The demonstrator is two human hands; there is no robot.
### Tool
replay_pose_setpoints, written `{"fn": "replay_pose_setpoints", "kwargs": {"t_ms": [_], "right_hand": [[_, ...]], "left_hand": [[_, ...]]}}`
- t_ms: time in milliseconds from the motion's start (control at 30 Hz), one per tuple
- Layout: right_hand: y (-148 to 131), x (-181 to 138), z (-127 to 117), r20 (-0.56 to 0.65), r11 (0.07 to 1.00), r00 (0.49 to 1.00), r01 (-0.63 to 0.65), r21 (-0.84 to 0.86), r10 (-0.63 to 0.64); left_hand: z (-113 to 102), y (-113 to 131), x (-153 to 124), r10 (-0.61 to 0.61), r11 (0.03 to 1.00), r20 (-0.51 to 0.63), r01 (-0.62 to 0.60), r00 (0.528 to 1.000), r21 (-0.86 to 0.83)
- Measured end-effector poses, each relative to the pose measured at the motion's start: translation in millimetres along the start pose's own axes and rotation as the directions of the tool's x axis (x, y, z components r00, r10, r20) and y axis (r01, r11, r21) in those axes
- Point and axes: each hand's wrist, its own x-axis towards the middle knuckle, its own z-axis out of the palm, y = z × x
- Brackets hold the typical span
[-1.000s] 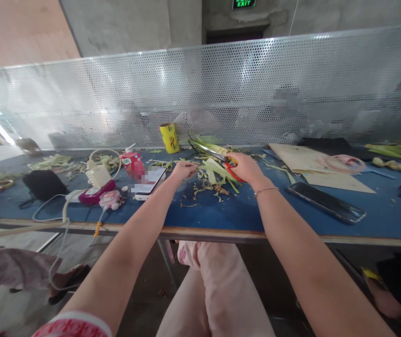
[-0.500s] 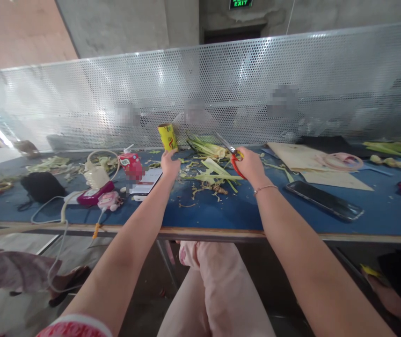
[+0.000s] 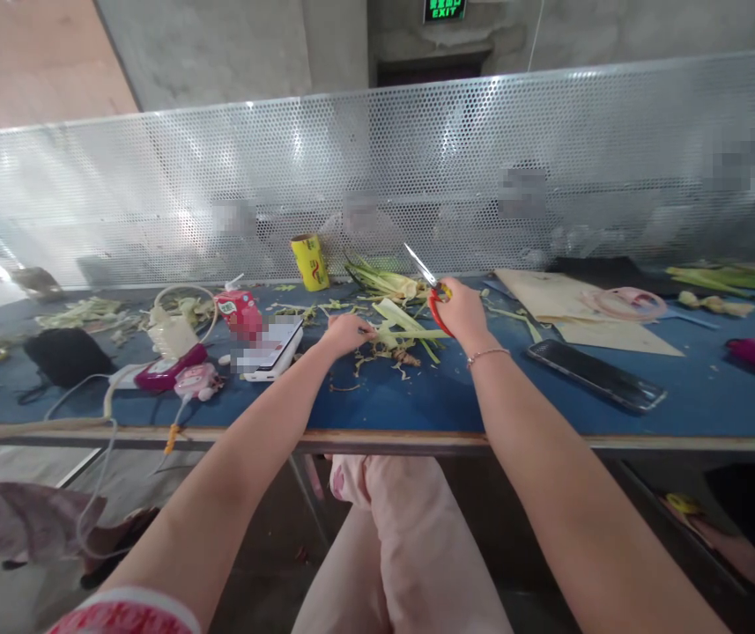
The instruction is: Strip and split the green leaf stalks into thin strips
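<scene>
My right hand (image 3: 462, 313) grips a pair of scissors (image 3: 422, 266) by its red and yellow handles, the blades pointing up and to the left. Low over the table, my left hand (image 3: 349, 335) has its fingers pinched at the left end of a pale green leaf strip (image 3: 410, 334). Around the strip lie cut leaf pieces and scraps. Behind them rests a bunch of green leaves with whitish stems (image 3: 387, 280). A yellow cardboard tube (image 3: 311, 262) stands upright to the left of the bunch, apart from both hands.
On the left are a red drink carton (image 3: 240, 313), a phone (image 3: 277, 343) on a white block, a black pouch (image 3: 68, 359) and cables. A dark phone (image 3: 596, 376) and cardboard sheets (image 3: 549, 295) lie at right. A perforated metal screen (image 3: 417, 158) borders the table's back.
My left hand has left the yellow tube, which stays standing, and has come down toward me to the leaf strip. My right hand still holds the scissors in nearly the same place.
</scene>
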Motion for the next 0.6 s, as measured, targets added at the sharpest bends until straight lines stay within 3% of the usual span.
{"fn": "replay_pose_setpoints", "kwargs": {"t_ms": [200, 300, 400, 500, 600], "right_hand": [[-0.5, -0.1, 0.7, 0.023, 1.000, 1.000, -0.002, 0.015, 0.002], [1.2, 0.9, 2.6, 0.003, 1.000, 1.000, 0.002, 0.023, -0.002], [2.7, 3.0, 5.0, -0.059, 0.999, 0.998, 0.019, 0.049, -0.016], [3.6, 5.9, 6.6, -0.099, 0.996, 0.995, -0.010, 0.088, 0.018], [6.4, 8.3, 7.2, -0.045, 0.991, 0.992, -0.111, 0.078, 0.114]], "left_hand": [[6.0, -9.4, 4.6, 0.034, 0.997, 0.001, -0.034, 0.999, -0.062], [2.8, -11.6, 5.5, 0.026, 0.989, -0.094, -0.040, 0.995, -0.141], [-1.9, -13.3, 6.6, -0.069, 0.954, -0.243, -0.007, 0.968, -0.299], [-5.0, -15.4, 8.5, -0.232, 0.838, -0.296, 0.036, 0.926, -0.545], [-5.8, -16.5, 10.5, -0.361, 0.588, -0.237, 0.023, 0.902, -0.808]]}}
